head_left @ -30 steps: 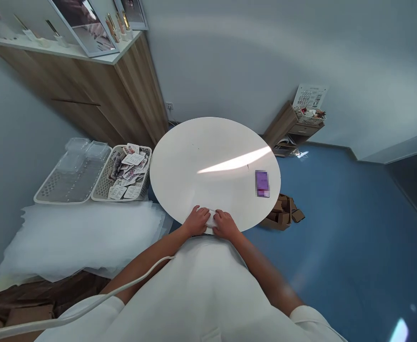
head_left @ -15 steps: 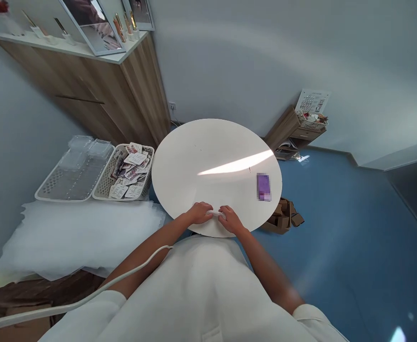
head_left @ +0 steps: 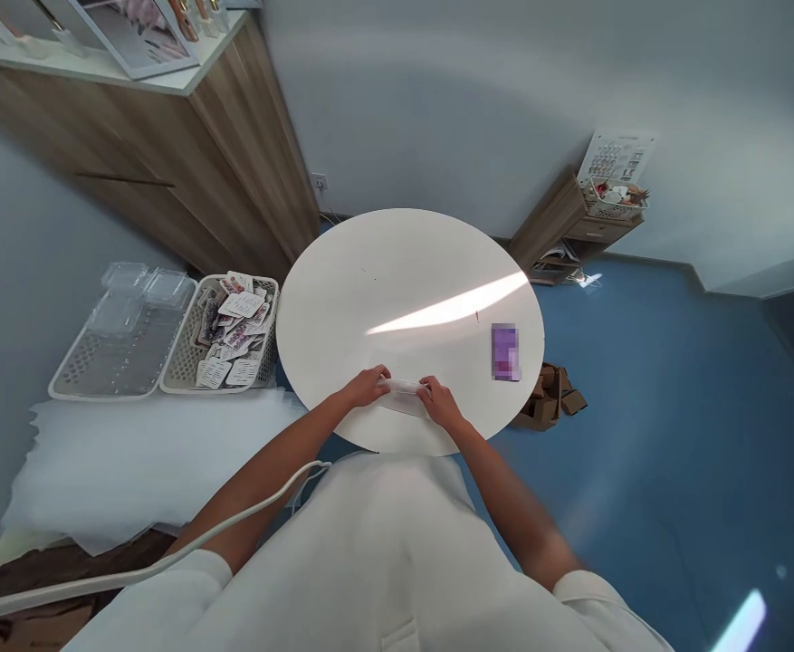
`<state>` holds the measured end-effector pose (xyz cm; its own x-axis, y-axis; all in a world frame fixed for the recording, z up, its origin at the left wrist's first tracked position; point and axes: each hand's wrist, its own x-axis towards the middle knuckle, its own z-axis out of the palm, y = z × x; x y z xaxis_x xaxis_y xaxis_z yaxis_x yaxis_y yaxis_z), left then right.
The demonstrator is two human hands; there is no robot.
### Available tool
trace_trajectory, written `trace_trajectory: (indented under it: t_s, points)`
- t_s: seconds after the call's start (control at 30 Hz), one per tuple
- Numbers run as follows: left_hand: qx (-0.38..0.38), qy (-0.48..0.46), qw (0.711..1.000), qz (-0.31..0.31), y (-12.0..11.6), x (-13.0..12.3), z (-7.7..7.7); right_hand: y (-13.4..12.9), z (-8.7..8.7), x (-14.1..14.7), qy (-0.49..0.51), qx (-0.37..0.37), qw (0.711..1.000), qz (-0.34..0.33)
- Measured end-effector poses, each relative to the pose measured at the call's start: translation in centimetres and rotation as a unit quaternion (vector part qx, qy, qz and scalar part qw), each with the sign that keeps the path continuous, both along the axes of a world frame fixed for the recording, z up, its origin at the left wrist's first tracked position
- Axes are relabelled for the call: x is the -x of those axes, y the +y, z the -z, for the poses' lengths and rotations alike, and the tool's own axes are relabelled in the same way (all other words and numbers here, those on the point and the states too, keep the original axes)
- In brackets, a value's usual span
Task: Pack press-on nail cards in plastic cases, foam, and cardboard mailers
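Observation:
Near the front edge of the round white table (head_left: 397, 272) lies a thin, see-through white sheet (head_left: 403, 399), its far edge looking rolled or folded into a narrow strip. My left hand (head_left: 368, 386) pinches the left end of that strip. At the right end, my right hand (head_left: 440, 401) has its fingers closed on the same sheet. What lies inside the fold, if anything, is hidden. A blurred-out purple object (head_left: 504, 352) lies on the table, off to the right of my right hand.
Left of the table stands a white basket (head_left: 271, 308) of printed cards, beside another basket (head_left: 63, 367) with clear plastic boxes. A stack of thin white sheets (head_left: 145, 462) lies in front. Brown cardboard boxes (head_left: 546, 398) sit right, below the table. A white cable (head_left: 247, 516) crosses my left arm.
My hands have moved slightly away from my body and a little further apart. More of the white sheet shows between them. The camera view has tilted a little.

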<state>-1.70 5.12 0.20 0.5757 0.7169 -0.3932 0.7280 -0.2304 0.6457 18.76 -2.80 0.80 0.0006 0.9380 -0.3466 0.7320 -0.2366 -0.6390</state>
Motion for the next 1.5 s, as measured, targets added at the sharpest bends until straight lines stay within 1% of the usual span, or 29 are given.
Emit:
trace_trajectory:
  t_s: [0.07, 0.13, 0.2, 0.27, 0.33, 0.4, 0.47, 0.53, 0.57, 0.6, 0.63, 0.67, 0.73, 0.83, 0.9, 0.97, 1.03, 1.13, 1.2, 1.27, 1.37, 1.43, 1.5]
  points:
    - [0.010, 0.015, 1.000, -0.022, 0.4, 0.3, 0.3, 0.4, 0.5, -0.1, 0.010, 0.012, 1.000, 0.004]
    - [0.009, 0.031, 0.999, -0.028, 0.8, 0.4, 0.6, 0.7, 1.1, -0.1, 0.014, 0.011, 1.000, 0.006]
    - [0.002, 0.056, 0.998, -0.030, 1.0, 0.4, 0.7, 0.9, 1.6, -0.2, 0.001, 0.010, 1.000, 0.016]
    - [-0.009, 0.102, 0.994, -0.040, 1.0, 0.3, 0.7, 0.9, 2.0, -0.5, -0.025, 0.013, 0.999, 0.029]
    - [-0.040, 0.153, 0.986, -0.049, 0.7, 0.2, 0.6, 0.8, 2.3, -0.9, -0.046, 0.011, 0.998, 0.042]
    - [-0.113, 0.172, 0.977, -0.046, 0.0, 0.0, 0.3, 0.5, 2.5, -1.3, -0.069, 0.000, 0.996, 0.060]
    - [-0.202, 0.147, 0.968, -0.008, -0.9, -0.3, 0.0, 0.0, 2.6, -1.7, -0.098, -0.009, 0.991, 0.089]
    - [-0.258, 0.098, 0.958, 0.076, -2.0, -0.9, -0.2, -0.9, 2.8, -1.7, -0.108, -0.011, 0.985, 0.132]
    - [-0.267, 0.075, 0.953, 0.124, -2.6, -1.2, -0.3, -1.3, 2.9, -1.6, -0.094, -0.013, 0.983, 0.156]
    - [-0.266, 0.058, 0.948, 0.164, -3.2, -1.5, -0.3, -1.8, 3.1, -1.4, -0.065, -0.017, 0.982, 0.179]
    - [-0.261, 0.049, 0.945, 0.190, -3.7, -1.8, -0.3, -2.2, 3.3, -1.2, -0.026, -0.022, 0.979, 0.199]
    - [-0.254, 0.048, 0.945, 0.200, -4.2, -2.0, -0.2, -2.5, 3.4, -1.0, 0.012, -0.025, 0.976, 0.215]
    - [-0.242, 0.059, 0.948, 0.196, -4.9, -2.4, -0.2, -2.6, 3.5, -0.6, 0.074, -0.015, 0.969, 0.236]
    - [-0.237, 0.068, 0.950, 0.192, -5.4, -2.6, -0.1, -1.8, 3.1, -0.6, 0.137, 0.043, 0.955, 0.260]
    - [-0.241, 0.069, 0.949, 0.192, -5.4, -2.6, 0.0, -1.1, 2.6, -0.9, 0.185, 0.075, 0.945, 0.258]
    - [-0.247, 0.072, 0.948, 0.186, -5.4, -2.7, 0.1, -0.8, 2.1, -1.0, 0.216, 0.087, 0.942, 0.243]
    - [-0.252, 0.076, 0.948, 0.177, -5.3, -2.7, 0.4, -1.0, 1.8, -0.8, 0.210, 0.073, 0.946, 0.237]
    - [-0.250, 0.070, 0.950, 0.171, -5.2, -2.6, 0.9, -1.9, 1.8, -0.1, 0.145, 0.014, 0.960, 0.241]
    - [-0.248, 0.064, 0.951, 0.173, -5.1, -2.5, 1.2, -2.4, 2.0, 0.3, 0.122, -0.016, 0.963, 0.242]
    - [-0.248, 0.062, 0.951, 0.173, -5.0, -2.5, 1.4, -2.5, 2.1, 0.5, 0.144, -0.016, 0.955, 0.259]
    - [-0.248, 0.062, 0.951, 0.173, -5.0, -2.4, 1.5, -2.2, 2.4, 0.5, 0.177, 0.021, 0.936, 0.304]
    - [-0.253, 0.060, 0.951, 0.169, -5.0, -2.3, 1.5, -2.1, 2.6, 0.4, 0.166, 0.035, 0.932, 0.320]
    - [-0.264, 0.057, 0.949, 0.165, -5.1, -2.0, 1.4, -2.0, 3.0, 0.4, 0.152, 0.024, 0.934, 0.323]
